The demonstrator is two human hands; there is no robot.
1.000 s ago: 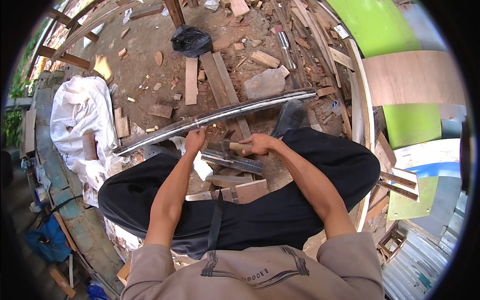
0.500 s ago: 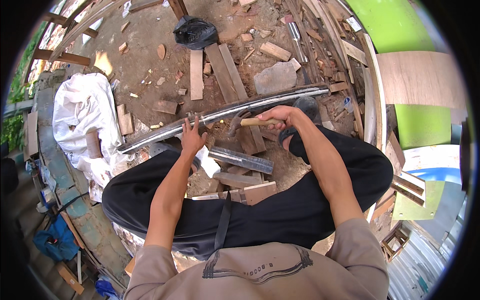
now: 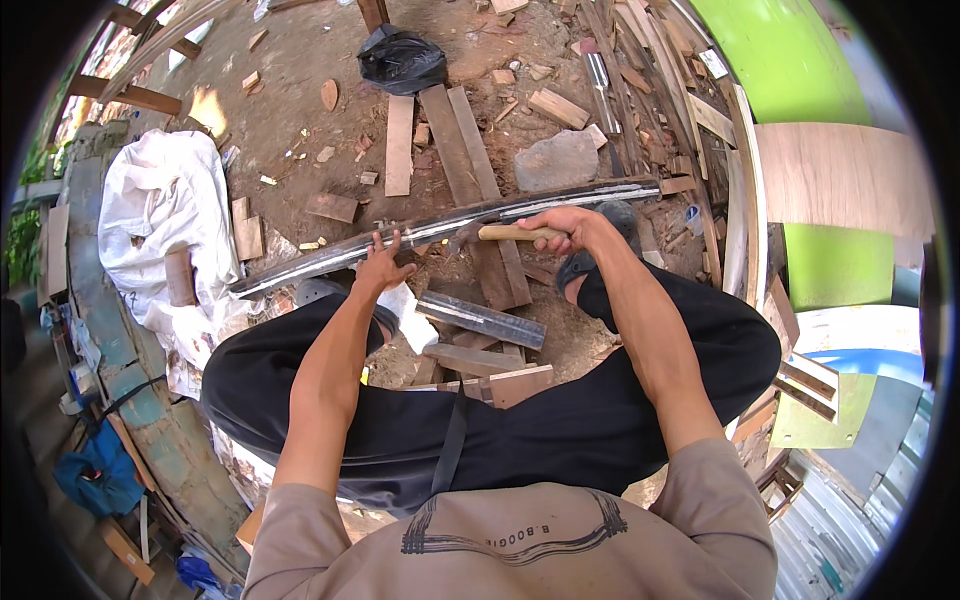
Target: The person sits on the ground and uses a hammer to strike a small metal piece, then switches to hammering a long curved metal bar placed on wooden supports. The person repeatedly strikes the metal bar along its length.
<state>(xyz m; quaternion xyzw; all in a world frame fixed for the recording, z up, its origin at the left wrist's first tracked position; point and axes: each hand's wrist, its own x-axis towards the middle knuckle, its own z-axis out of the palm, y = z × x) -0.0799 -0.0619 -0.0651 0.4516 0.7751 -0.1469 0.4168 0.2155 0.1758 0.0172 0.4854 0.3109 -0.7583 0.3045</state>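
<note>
Right hand (image 3: 562, 232) has shifted forward since one second earlier and is closed around the pale wooden-handled hammer (image 3: 508, 232), which extends leftward from it, head indistinct. Left hand (image 3: 380, 266), fingers spread apart, overlaps the long, dark, white-striped bar (image 3: 445, 226) just beyond the hammer; its contact cannot be confirmed.

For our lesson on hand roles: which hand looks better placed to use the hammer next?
Probably the right hand: it grips the hammer by its handle, whereas the left hand holds no tool, its fingers spread at the long dark bar.
</note>
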